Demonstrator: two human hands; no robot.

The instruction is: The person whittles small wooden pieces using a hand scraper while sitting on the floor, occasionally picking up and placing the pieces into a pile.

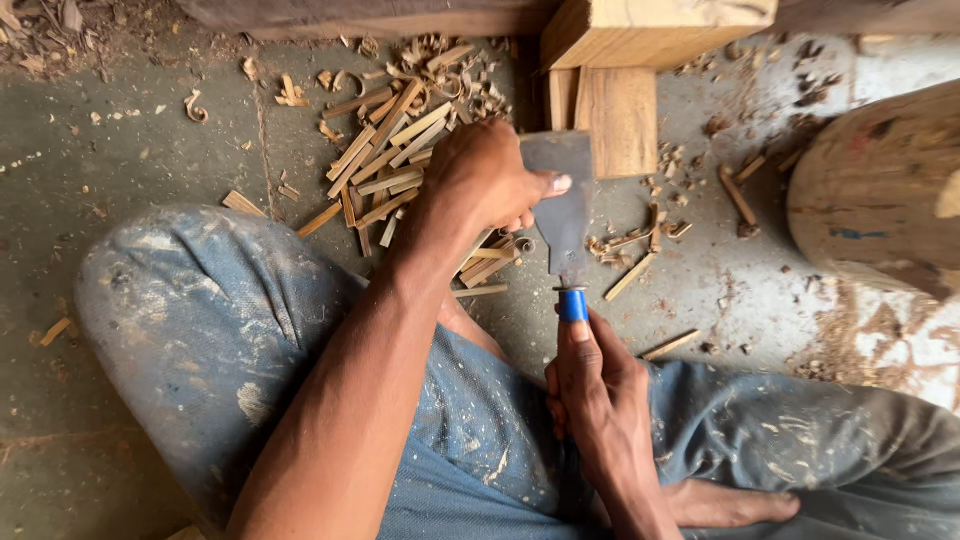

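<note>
**Two hands on a scraper at the wooden block**

The right hand [600,385] is closed around the blue handle [572,304] of a scraper [563,205]. The left hand [488,178] presses its fingers and thumb on the flat blade, which meets the wooden block [618,110]. Wood strips [390,160] lie left of the block.

Soft, even daylight, moderately bright; no hard glare anywhere. Brightest patch lies on the pale concrete floor [880,60] up and to the right of the wooden block [620,115], slightly washed out there. Shadow deepens directly beneath the block's overhang and along the dark strip to its left. The left hand [485,180] throws only a faint, diffuse shadow toward the block. Focus is sharp at the block and the wood strips [385,160] to its left; mild softness and wide-angle stretch show toward the frame corners far from it.
</note>
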